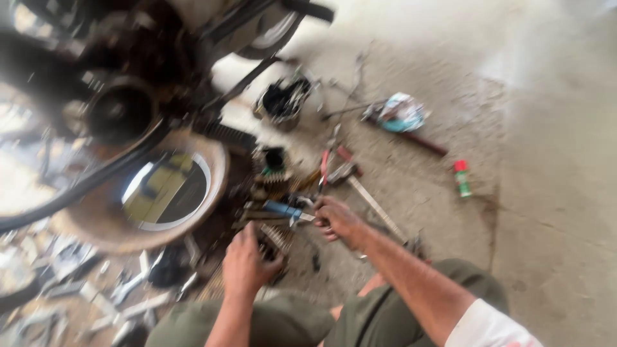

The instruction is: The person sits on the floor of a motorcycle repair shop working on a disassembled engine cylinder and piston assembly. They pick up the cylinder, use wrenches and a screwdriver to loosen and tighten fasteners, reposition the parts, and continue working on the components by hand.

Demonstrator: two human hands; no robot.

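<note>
hands on a greasy gear part, low on the floor

head view, blurred: left hand (246, 262) clamped over a dark, ribbed metal part (273, 239) on the concrete floor (553, 212). right hand (335, 217) closed around a blue-handled tool (285, 210) just beside it. nearby: hammer (360, 186), red-capped spray can (461, 178), round metal basin (138, 193).
</note>
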